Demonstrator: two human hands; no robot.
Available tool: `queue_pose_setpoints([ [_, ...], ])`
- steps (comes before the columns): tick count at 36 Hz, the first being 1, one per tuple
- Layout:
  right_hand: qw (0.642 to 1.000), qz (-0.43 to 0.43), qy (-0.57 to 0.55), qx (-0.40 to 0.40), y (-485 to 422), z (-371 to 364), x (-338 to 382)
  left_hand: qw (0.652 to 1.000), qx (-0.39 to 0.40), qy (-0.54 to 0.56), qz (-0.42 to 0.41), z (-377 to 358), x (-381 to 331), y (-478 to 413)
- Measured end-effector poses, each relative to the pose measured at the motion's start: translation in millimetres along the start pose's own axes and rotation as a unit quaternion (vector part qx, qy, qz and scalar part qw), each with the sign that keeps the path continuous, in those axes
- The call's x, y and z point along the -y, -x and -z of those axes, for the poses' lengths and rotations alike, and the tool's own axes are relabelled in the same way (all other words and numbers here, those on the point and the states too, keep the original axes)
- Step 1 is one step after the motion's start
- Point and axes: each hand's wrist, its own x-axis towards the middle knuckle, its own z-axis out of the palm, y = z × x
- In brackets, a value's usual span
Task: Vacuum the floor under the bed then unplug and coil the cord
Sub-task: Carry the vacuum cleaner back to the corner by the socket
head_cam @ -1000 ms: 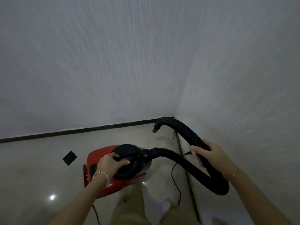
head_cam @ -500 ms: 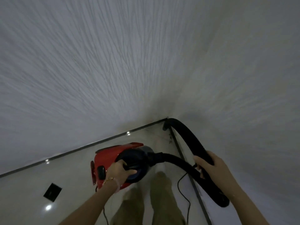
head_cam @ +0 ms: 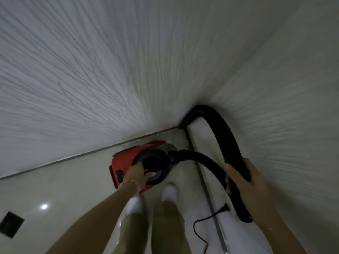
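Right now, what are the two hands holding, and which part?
The left hand grips the red vacuum by its black handle. The right hand grips the black hose, partway along its length.

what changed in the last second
The red vacuum and black hose were carried closer to the room corner; the hose's free end now nears the wall there. Same as before: left hand grips the vacuum's handle, right hand grips the hose, cord dangles.

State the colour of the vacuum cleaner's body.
Red plastic vacuum body, clearest in the head view.
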Motion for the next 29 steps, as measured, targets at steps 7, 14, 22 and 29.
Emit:
queue_pose_setpoints([
  [7,1.000,-0.018,0.008,0.006,13,-7,-14,0.995,0.045,-0.088,-0.025,-13,-6,-35],
  [14,0.998,-0.053,0.024,0.005,39,1,-38,0.981,0.060,-0.171,-0.071,-23,-8,-29],
  [22,0.997,-0.071,0.012,0.004,55,8,-48,0.977,0.056,-0.197,-0.061,-26,-2,-23],
  [29,0.998,-0.051,0.017,0.024,51,12,-45,0.981,0.046,-0.181,-0.055,-27,2,-17],
])
